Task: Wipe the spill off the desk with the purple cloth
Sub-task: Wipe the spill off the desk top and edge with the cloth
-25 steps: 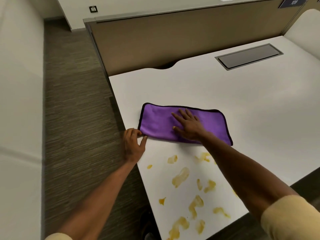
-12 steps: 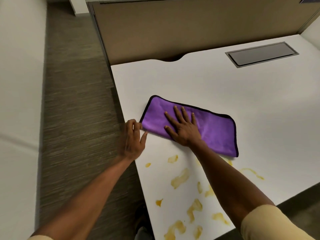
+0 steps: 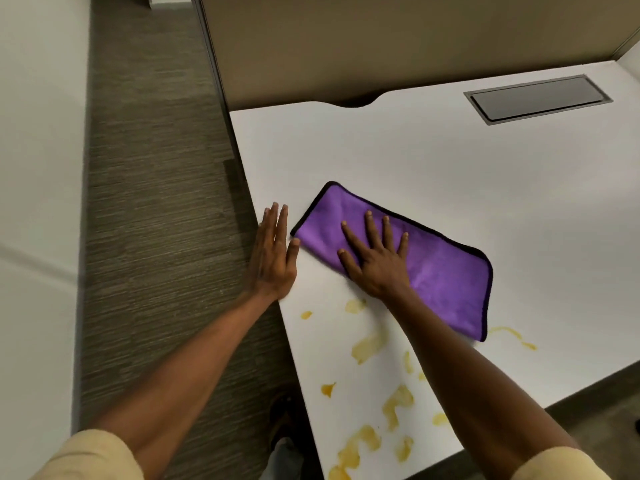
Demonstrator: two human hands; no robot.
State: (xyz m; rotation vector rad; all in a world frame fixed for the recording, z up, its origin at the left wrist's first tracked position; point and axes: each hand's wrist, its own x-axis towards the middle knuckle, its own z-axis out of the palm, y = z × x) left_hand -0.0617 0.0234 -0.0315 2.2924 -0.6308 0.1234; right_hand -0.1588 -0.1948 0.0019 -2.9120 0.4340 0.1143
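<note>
A purple cloth with a black hem lies flat on the white desk, angled from upper left to lower right. My right hand presses down on its left half, fingers spread, palm flat. My left hand lies flat on the desk's left edge, fingers straight, the thumb just touching the cloth's near-left corner. Yellow spill blotches dot the desk nearer to me than the cloth, running toward the front edge. A thin yellow streak shows to the right of the cloth's lower corner.
A grey cable hatch is set into the desk at the back right. A tan partition stands behind the desk. Carpet floor runs along the desk's left side, and a shoe shows below.
The cloth has turned under my right hand, its right end swinging toward me over part of the spill. My left hand has gone from curled at the desk edge to flat and extended.
</note>
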